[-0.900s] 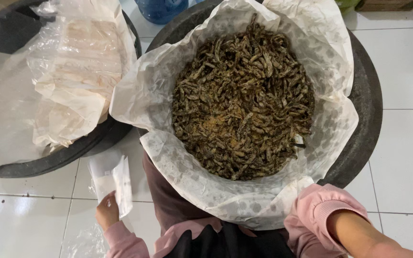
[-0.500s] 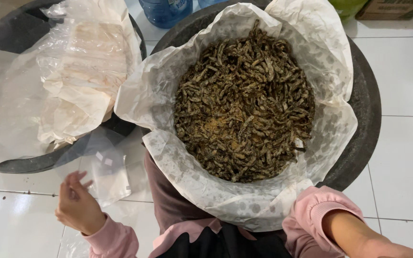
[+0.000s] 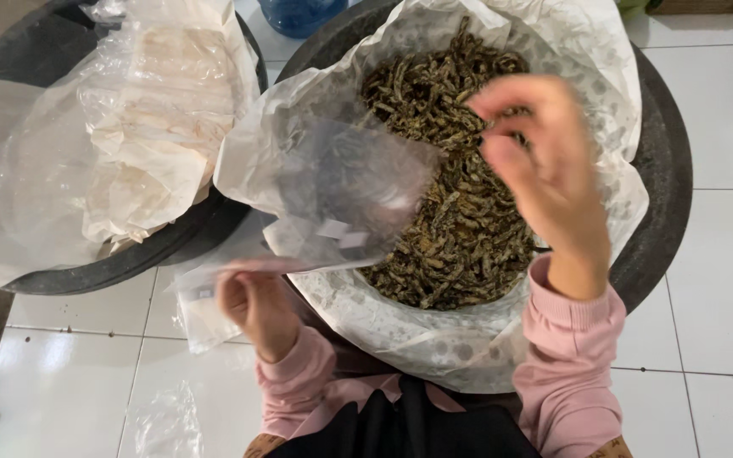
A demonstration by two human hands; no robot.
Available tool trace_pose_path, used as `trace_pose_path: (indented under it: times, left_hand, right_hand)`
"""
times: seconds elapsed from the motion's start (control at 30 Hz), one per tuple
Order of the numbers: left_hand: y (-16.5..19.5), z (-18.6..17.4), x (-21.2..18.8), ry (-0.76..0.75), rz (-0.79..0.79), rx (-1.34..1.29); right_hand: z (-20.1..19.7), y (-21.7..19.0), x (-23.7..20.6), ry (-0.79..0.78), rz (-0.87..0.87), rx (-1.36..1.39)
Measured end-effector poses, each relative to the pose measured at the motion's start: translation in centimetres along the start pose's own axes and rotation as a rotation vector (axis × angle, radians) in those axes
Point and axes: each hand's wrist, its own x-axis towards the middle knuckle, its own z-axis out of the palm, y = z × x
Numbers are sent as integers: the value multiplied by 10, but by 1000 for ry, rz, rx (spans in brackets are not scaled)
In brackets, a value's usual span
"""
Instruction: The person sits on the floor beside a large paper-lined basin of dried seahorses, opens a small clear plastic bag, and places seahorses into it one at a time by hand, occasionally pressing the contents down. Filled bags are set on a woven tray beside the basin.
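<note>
We hold a small clear plastic bag [image 3: 345, 199] in our left hand [image 3: 256, 309], pinched at its lower edge, so that the bag fans up and to the right over the near-left rim of the big dark round basin [image 3: 668, 170]. Its long axis runs from our left fingers up toward the heap, with what looks like the open end lying nearest the food. A small pale patch, perhaps a label or a sealing strip, shows near the bag's lower middle; it is too blurred to tell which.

Our right hand [image 3: 545, 170] hangs above the heap of dark brown dried fish-like pieces [image 3: 460, 178], just right of the bag and clearly the nearer hand to the food. Its fingers are bunched, thumb against fingertips; we cannot tell whether anything is pinched between them, since the hand is blurred.

The heap lies in crumpled white paper lining [image 3: 434, 339] that folds over the basin's rim. Both our wrists wear pink knit sleeves [image 3: 566, 339].

To the left sits a second dark round basin [image 3: 129, 254], touching or nearly touching the first, filled with crinkled clear plastic sheeting and pale paper [image 3: 120, 144]. A blue plastic container [image 3: 303, 13] stands beyond, between the two basins. Another loose clear plastic bag [image 3: 163, 420] lies on the white tiled floor [image 3: 723, 280] near our left knee.
</note>
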Motion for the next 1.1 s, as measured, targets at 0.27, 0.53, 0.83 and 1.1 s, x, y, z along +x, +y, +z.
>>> trace_pose_path:
  times: [0.27, 0.53, 0.83, 1.1]
  left_hand:
    - [-22, 47, -19, 3, -293, -47]
    - [-5, 69, -14, -182, -272, 213]
    - [4, -20, 4, -250, -177, 436]
    - [51, -167, 21, 206, -297, 995]
  right_hand:
    - [-21, 17, 18, -555, 135, 393]
    - [-27, -12, 6, -525, 189, -42]
    - [-14, -15, 12, -402, 227, -28]
    - [-40, -19, 10, -245, 373, -142]
